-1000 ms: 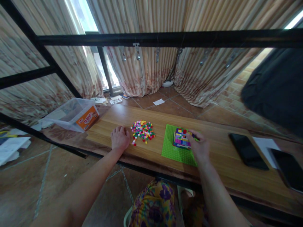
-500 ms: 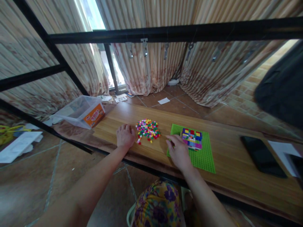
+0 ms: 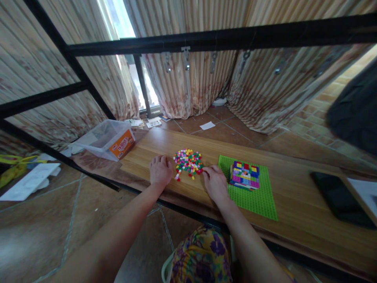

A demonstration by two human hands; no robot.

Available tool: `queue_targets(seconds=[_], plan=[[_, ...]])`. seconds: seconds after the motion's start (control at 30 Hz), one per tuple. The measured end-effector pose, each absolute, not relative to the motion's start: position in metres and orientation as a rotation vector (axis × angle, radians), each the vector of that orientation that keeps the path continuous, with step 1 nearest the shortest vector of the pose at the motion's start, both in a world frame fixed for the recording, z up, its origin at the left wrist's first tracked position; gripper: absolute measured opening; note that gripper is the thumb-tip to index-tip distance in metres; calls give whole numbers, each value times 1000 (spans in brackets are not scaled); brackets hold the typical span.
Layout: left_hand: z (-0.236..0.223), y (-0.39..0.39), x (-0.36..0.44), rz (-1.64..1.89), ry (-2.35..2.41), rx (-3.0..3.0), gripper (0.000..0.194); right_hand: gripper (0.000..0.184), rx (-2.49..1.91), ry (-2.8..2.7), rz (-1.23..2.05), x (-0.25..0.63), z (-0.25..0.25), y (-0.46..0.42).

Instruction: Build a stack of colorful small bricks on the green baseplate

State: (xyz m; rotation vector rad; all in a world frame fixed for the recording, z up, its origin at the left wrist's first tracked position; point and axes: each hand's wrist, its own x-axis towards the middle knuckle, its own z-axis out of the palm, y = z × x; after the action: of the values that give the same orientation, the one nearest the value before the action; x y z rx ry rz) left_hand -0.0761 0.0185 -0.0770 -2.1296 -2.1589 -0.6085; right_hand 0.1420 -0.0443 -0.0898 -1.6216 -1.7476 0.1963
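Note:
A pile of small multicoloured toy bricks lies loose on the wooden tabletop. My left hand rests just left of the pile, fingers curled down; its underside is hidden. At the pile's right edge, my right hand has thumb and forefinger slightly apart beside red bricks, with no held brick visible. To its right, a blocky multicoloured brick build stands on a green studded baseplate. Blue, purple, yellow and red bricks show on its top.
A clear plastic tub with an orange label stands at the table's left end. A black phone and white paper lie on the right. A black metal bar with hanging hooks crosses beyond the table, before striped curtains.
My right hand has left the brick build and moved left to the pile's edge. My left hand stays beside the pile. The view has turned slightly left.

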Motion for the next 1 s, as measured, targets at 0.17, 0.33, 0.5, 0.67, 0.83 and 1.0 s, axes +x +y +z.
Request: queue_targets(seconds=[0.17, 0.33, 0.5, 0.67, 0.83, 1.0], plan=[[-78, 18, -76, -612, -2143, -2135, 35, 21, -1599, -1792, 246, 150, -84, -53], [-79, 19, -76, -604, -2150, -2124, 34, 16, -1622, -1792, 353, 159, -78, -65], [-79, 19, -76, -599, -2149, -2117, 34, 16, -1703, -1837, 278, 150, -73, -64], [-79, 20, -77, -593, -2141, -2112, 35, 23, -1789, -1949, 247, 139, -72, -58], [-77, 20, -77, -580, -2137, -2112, 36, 25, -1647, -1807, 319, 150, -70, -64], [-74, 20, -77, -567, -2130, -2127, 37, 24, -1438, -1590, 387, 168, -57, -77]])
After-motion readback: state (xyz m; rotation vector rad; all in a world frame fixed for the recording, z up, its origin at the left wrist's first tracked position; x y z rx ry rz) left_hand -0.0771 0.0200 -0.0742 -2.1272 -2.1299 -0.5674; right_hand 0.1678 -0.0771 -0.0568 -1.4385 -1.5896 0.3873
